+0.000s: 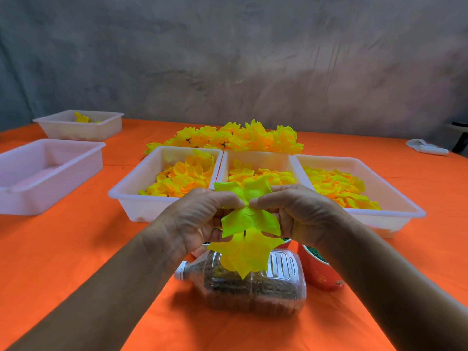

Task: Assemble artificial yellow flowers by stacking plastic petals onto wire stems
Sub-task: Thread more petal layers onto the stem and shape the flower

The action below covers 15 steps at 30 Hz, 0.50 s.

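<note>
A yellow petal layer (pixel 249 216) is pinched at its middle between my left hand (pixel 200 219) and my right hand (pixel 298 211), above the table's near centre. A second yellow petal layer (pixel 247 252) hangs just below it on a thin dark wire stem (pixel 245 233), which shows briefly between the two layers. The stem stands over a clear plastic bottle (pixel 253 282) lying on its side and filled with dark grains. Beyond my hands, three white trays (pixel 131 193) (pixel 255 158) (pixel 395 201) hold loose yellow petals. Finished yellow flowers (pixel 235 138) are heaped behind the trays.
Two more white trays (pixel 50 173) (pixel 78 127) sit at the left, the far one with a few yellow pieces. A red cup (pixel 319 269) with green bits stands right of the bottle. A white object (pixel 425 146) lies at the far right on the orange tablecloth (pixel 76 244).
</note>
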Tool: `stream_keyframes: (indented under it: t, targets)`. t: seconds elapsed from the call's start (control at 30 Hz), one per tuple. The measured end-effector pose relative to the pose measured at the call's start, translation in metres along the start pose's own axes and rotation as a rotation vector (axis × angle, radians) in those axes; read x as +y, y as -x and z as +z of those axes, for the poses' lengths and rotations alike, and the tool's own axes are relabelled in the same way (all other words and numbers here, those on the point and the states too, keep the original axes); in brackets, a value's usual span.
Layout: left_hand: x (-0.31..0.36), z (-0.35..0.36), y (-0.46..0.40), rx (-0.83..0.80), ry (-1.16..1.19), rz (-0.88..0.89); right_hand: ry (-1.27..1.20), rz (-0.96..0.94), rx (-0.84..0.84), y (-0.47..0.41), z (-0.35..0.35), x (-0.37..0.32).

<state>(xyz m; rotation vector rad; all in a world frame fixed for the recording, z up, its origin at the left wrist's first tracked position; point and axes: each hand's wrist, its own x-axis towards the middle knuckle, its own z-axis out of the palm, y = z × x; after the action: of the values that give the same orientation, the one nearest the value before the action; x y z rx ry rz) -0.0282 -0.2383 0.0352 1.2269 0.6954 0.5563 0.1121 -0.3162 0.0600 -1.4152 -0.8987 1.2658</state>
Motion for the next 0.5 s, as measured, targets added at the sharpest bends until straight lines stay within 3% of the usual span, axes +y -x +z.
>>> stream_keyframes:
  t: [0.5]
  targets:
    - [-0.0043,-0.0062,-0.0086,-0.057,0.029,-0.05,-0.036,-0.01,-0.042,-0.001,0.0012,0.0003]
